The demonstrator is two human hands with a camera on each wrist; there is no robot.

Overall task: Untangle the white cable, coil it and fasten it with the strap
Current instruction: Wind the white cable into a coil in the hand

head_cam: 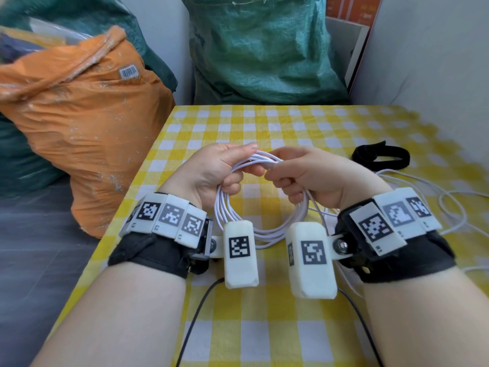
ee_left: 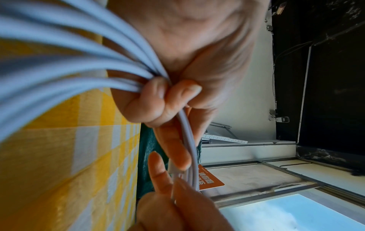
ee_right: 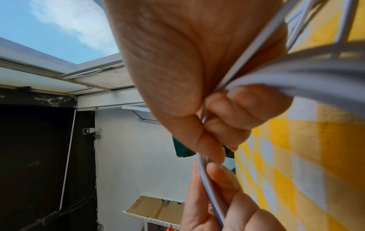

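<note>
Hands [head_cam: 260,172] hold white cable [head_cam: 262,229] above yellow-checked tablecloth [head_cam: 264,123].

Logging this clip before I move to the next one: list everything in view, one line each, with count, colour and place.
cable: one, white, coiled in both hands, loose rest trailing on the table at right
strap: one, black, on the table, far right
tablecloth: one, yellow and white check, covers the table
sacks: one orange, left of the table; green ones behind
wrist rigs: two, black bands, white marker blocks
left hand: grips the coil
right hand: grips the coil
</note>
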